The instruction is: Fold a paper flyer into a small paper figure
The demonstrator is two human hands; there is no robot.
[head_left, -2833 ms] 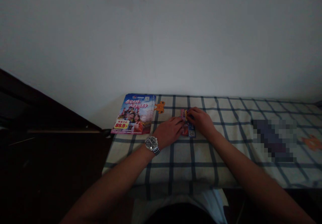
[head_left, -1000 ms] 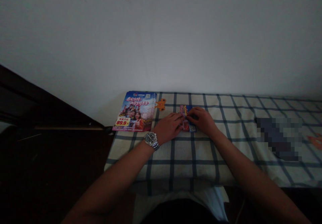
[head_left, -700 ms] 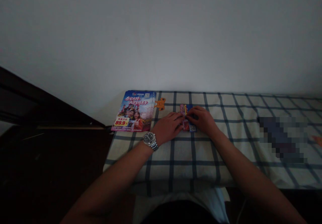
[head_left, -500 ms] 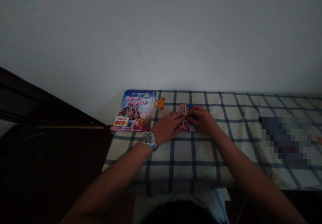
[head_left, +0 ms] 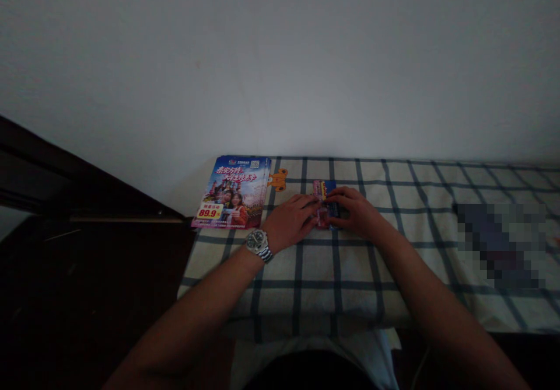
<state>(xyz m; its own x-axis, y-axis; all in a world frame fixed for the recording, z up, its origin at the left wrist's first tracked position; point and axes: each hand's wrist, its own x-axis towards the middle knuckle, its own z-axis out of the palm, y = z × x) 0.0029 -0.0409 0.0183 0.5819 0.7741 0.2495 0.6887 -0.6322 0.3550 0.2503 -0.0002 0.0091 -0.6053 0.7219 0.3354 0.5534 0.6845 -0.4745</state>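
Note:
A small folded flyer (head_left: 322, 189), pink on its left part and dark blue on its right, lies on the checked cloth. My left hand (head_left: 292, 222), with a metal watch (head_left: 259, 245) at the wrist, holds its left side, fingers bent over the edge and the thumb nearer me. From the right, my right hand (head_left: 355, 212) grips the other side, thumb low and fingertips on top. Both hands cover much of the flyer's middle. To the left rests a stack of flyers (head_left: 236, 194) with a printed top sheet, apart from both hands.
The checked cloth (head_left: 301, 285) covers the table up to the white wall (head_left: 280, 63). An orange bear figure (head_left: 278, 180) shows beside the stack. On the right is a blurred-out dark object (head_left: 494, 244). The table's left edge meets a dark area.
My right thumb and fingers have spread apart along the flyer's right side, where they were bunched together before. The flyer and my left hand have barely moved.

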